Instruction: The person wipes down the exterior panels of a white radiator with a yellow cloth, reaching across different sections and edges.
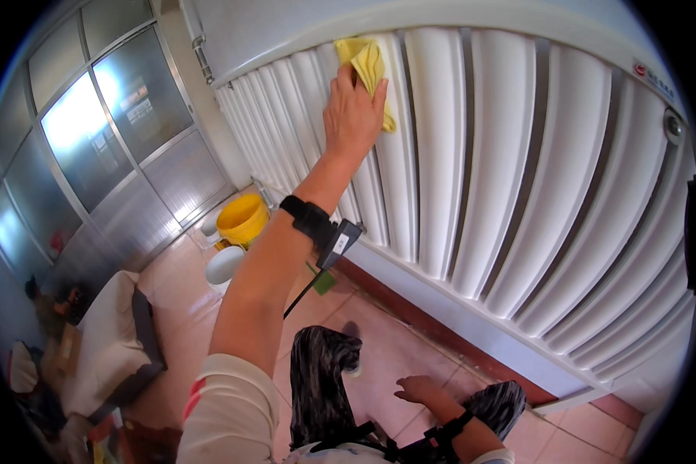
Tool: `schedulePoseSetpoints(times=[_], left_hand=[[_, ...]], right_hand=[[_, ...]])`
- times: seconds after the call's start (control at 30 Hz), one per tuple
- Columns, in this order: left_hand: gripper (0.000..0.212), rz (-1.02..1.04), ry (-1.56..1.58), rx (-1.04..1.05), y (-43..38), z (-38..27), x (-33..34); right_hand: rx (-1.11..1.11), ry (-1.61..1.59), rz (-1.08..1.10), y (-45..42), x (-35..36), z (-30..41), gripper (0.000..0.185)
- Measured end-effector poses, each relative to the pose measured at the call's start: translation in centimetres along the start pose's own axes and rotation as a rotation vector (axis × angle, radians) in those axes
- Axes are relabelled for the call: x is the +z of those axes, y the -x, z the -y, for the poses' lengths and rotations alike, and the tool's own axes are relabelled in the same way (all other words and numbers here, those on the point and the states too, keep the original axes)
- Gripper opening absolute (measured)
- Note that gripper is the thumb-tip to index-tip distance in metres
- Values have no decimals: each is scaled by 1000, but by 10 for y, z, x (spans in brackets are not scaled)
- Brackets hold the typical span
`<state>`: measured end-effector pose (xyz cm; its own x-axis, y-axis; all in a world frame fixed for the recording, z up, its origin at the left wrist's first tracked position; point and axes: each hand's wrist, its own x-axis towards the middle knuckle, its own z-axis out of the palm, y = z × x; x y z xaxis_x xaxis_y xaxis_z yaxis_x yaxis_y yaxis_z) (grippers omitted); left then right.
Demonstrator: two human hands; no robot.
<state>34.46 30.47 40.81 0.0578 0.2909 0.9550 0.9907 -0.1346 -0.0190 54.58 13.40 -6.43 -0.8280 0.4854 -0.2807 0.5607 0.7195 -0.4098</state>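
My left hand (pixel 352 116) reaches up and forward, shut on a yellow cloth (pixel 368 58). It presses the cloth against the upper part of a white column radiator (pixel 501 168), just under the white ledge (pixel 301 43) above it. Part of the folded cloth hangs down past my thumb and lies over a radiator column. Low down, near my knees, my right hand (pixel 420 390) hangs above the tiled floor with its fingers loosely apart, and no object shows in it. Dark gaps run between the radiator's upright columns.
A yellow bucket (pixel 242 220) and a white bucket (pixel 225 269) stand on the floor by the radiator's far end. A green object (pixel 323 282) lies below my forearm. Left are a cushioned seat (pixel 107 342) and a metal-framed glass partition (pixel 142 98).
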Motion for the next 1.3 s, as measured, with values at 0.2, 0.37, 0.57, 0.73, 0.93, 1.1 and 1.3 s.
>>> schedulePoseSetpoints(times=[0.2,0.37,0.57,0.73,0.93,1.1,1.3], left_hand=[[41,-5,19,6,12,2,5],[40,49,36,-58,-10,-1,-3],[39,-3,24,-34,13,2,4],[40,46,55,-62,-6,-4,-5],[38,30,-2,-42,13,1,0],[38,3,6,1,4,3,2],[38,27,-23,0,3,2,-1]], right_hand=[[25,0,20,3,-7,2,39],[23,11,58,2,-3,2,40],[16,-13,7,1,-4,1,40],[6,-2,33,1,0,0,40],[3,-2,25,-3,2,-1,40],[12,9,52,-1,1,-1,40],[-4,6,35,-5,5,-3,42]])
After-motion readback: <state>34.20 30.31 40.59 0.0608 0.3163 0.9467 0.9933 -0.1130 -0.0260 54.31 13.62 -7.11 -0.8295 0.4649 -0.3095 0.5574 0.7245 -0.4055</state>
